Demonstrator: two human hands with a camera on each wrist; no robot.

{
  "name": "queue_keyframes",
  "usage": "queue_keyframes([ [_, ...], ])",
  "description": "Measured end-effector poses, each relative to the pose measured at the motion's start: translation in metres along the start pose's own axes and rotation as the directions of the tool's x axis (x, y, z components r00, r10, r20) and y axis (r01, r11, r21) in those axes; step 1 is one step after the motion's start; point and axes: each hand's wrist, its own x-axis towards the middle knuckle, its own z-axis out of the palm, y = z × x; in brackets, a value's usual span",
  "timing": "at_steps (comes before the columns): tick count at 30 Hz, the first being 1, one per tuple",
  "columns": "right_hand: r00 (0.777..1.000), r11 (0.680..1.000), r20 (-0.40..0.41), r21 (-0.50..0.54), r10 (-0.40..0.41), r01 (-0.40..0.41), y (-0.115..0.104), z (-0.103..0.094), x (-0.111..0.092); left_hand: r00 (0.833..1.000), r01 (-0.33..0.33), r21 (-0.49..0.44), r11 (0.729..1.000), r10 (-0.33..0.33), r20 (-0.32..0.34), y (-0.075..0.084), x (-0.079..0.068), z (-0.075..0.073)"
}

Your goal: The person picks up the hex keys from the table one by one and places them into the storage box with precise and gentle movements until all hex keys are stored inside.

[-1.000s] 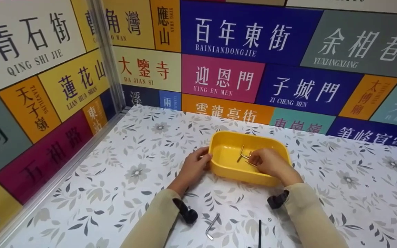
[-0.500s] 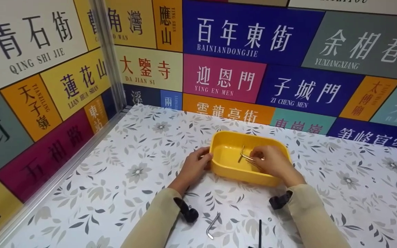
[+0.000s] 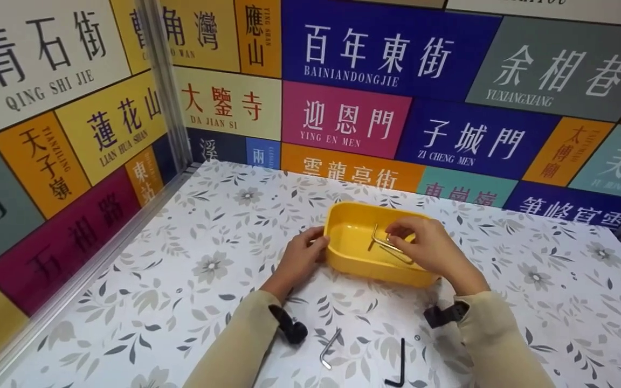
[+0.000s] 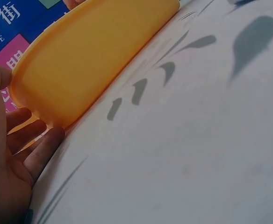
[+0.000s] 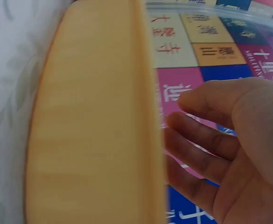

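A yellow plastic tub point(image 3: 380, 274) with rounded corners stands on the table. My left hand point(image 3: 302, 256) holds its left end, with the thumb near the rim and the bent fingers point(image 4: 45, 144) against the outer wall in the left wrist view. My right hand point(image 3: 426, 242) reaches over the tub's right part, fingers loosely bent. Metal hex keys point(image 3: 395, 252) lie in the tub right beneath those fingertips, partly overlapped by them. In the right wrist view the right hand point(image 5: 230, 140) shows a gap between thumb and fingers, and the tub wall point(image 5: 94, 116) hides what lies inside.
A silver hex key point(image 3: 329, 349) and a black hex key point(image 3: 402, 361) lie on the table between my forearms. The floral tablecloth point(image 3: 213, 264) runs back to a wall of coloured street-name panels point(image 3: 345, 118). Black camera mounts point(image 3: 290, 325) sit on both wrists.
My right hand has risen and drawn back slightly from the hex keys, so more of them shows in the tub. My left hand stays at the tub's end. The head view has shifted slightly.
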Motion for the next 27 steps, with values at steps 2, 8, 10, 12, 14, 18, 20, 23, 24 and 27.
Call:
queue_keyframes([
  [2, 0.999, 0.999, 0.019, 0.002, -0.037, 0.037, -0.008, -0.003, -0.005, 1.0, -0.001, 0.005, 1.0, 0.001, -0.003, 0.001, -0.001, 0.0],
  [8, 0.977, 0.978, 0.037, -0.004, -0.209, 0.21, -0.02, -0.008, -0.031, 1.0, 0.01, 0.044, 0.999, -0.01, 0.003, 0.004, -0.002, 0.001],
  [10, 0.959, 0.959, 0.029, -0.001, -0.282, 0.282, -0.022, -0.008, -0.041, 1.0, 0.014, 0.053, 0.999, -0.014, 0.001, 0.005, -0.002, 0.002],
  [12, 0.935, 0.936, 0.04, 0.003, -0.352, 0.352, -0.024, -0.007, -0.051, 1.0, 0.018, 0.056, 0.998, -0.018, -0.004, 0.006, -0.002, 0.001],
  [14, 0.915, 0.917, 0.076, 0.01, -0.397, 0.398, -0.026, -0.008, -0.062, 1.0, 0.016, 0.057, 0.998, -0.016, -0.009, 0.006, -0.002, 0.001],
  [18, 0.89, 0.907, 0.197, -0.008, -0.412, 0.422, -0.031, -0.008, -0.083, 1.0, -0.012, 0.038, 0.999, 0.013, -0.017, 0.006, -0.002, 0.001],
  [20, 0.878, 0.91, 0.261, 0.005, -0.401, 0.414, -0.034, -0.008, -0.092, 1.0, -0.022, 0.03, 0.999, 0.023, -0.017, 0.006, -0.002, 0.0],
  [23, 0.858, 0.915, 0.329, 0.046, -0.394, 0.402, -0.036, -0.004, -0.1, 1.0, -0.015, 0.03, 0.999, 0.016, -0.018, 0.005, -0.001, 0.0],
  [24, 0.849, 0.914, 0.348, 0.062, -0.397, 0.402, -0.036, -0.003, -0.102, 1.0, -0.014, 0.032, 0.999, 0.014, -0.019, 0.004, -0.001, 0.0],
  [27, 0.822, 0.916, 0.413, 0.093, -0.393, 0.391, -0.037, 0.0, -0.106, 1.0, -0.002, 0.036, 0.999, 0.003, -0.02, 0.003, -0.001, 0.001],
])
